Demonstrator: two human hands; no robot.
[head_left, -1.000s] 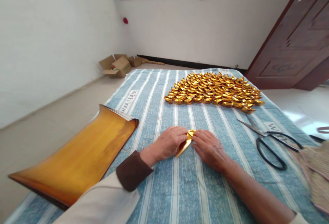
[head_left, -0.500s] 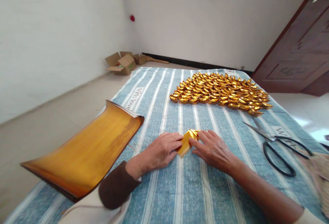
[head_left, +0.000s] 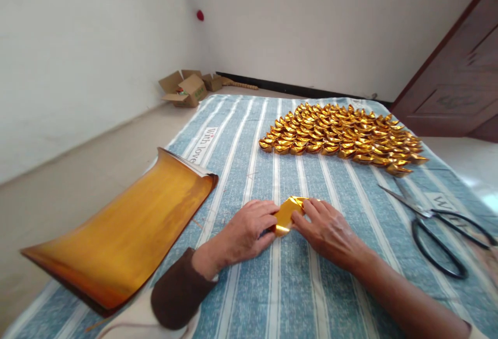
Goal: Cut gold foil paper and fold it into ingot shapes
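Two hands, the left hand [head_left: 243,232] and right hand [head_left: 329,230], pinched a gold paper [head_left: 287,213] between fingertips near the cloth's [head_left: 272,287] front edge. Scissors [head_left: 436,225] lay by its right edge.

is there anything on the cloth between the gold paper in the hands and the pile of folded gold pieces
Nothing visible. Both the left hand and right hand pinch the gold paper, and only bare striped cloth lies between it and the pile of folded gold pieces. The scissors lie off to the right.
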